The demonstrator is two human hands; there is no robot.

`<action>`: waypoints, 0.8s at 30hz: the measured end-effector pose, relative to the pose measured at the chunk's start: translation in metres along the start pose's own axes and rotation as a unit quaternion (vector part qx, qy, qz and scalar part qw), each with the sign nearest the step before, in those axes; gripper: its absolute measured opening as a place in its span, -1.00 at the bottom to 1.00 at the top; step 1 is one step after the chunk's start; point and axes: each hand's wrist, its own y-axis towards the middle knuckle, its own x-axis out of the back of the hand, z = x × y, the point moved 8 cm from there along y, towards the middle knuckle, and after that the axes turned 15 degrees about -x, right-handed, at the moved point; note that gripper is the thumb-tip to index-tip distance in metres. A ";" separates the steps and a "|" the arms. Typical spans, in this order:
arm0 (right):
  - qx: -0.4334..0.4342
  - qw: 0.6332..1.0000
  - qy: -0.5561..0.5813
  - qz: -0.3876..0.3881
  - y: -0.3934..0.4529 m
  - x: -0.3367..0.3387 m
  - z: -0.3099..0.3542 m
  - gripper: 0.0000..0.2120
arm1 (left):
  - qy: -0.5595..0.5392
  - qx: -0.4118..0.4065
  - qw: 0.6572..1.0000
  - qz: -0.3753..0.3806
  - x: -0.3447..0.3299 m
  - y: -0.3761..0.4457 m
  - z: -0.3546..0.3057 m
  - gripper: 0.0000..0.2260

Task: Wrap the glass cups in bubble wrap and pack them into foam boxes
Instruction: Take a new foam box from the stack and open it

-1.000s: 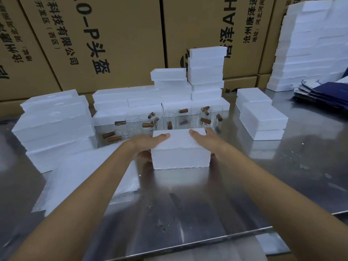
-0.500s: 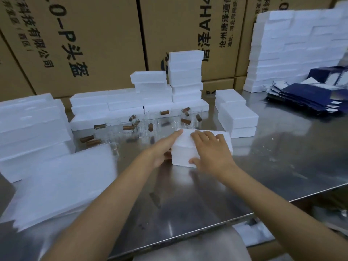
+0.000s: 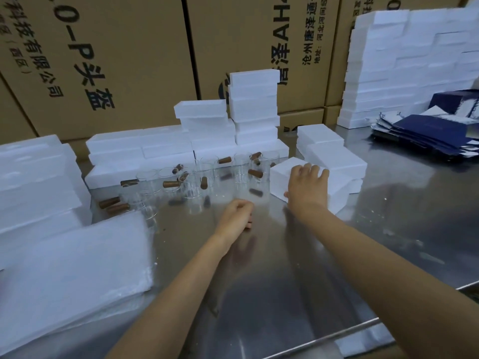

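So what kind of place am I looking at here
Most likely a packing station in a warehouse or small factory. Large brown printed cardboard cartons are stacked behind a shiny steel worktable, white foam boxes are piled on it, and clear glass cups with brown wooden handles stand among them.
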 end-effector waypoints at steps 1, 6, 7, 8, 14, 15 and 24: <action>-0.012 1.000 -0.012 0.001 0.005 -0.001 0.001 -0.29 | 0.018 -0.005 1.000 0.002 0.000 0.002 0.000 -0.92; -0.042 0.998 -0.046 0.003 0.021 -0.006 0.005 -0.27 | 0.068 -0.026 0.997 0.021 -0.002 0.012 -0.005 -0.94; -0.046 0.998 -0.049 0.004 0.022 -0.006 0.005 -0.27 | 0.070 -0.027 0.997 0.027 -0.001 0.013 -0.005 -0.94; -0.051 0.997 -0.049 0.010 0.023 -0.007 0.005 -0.26 | 0.068 -0.026 0.997 0.031 -0.001 0.013 -0.005 -0.93; -0.074 0.989 0.071 0.107 0.033 -0.002 0.007 -0.16 | 0.035 0.019 0.997 0.067 0.000 0.012 -0.009 -0.86; -0.063 0.988 0.097 0.100 0.036 0.006 0.011 -0.16 | 0.022 0.028 0.997 0.070 0.004 0.016 -0.014 -0.83; 0.102 0.930 0.345 0.080 0.106 0.098 0.123 -0.30 | 0.201 -0.134 0.960 -0.143 0.158 0.158 -0.108 -0.57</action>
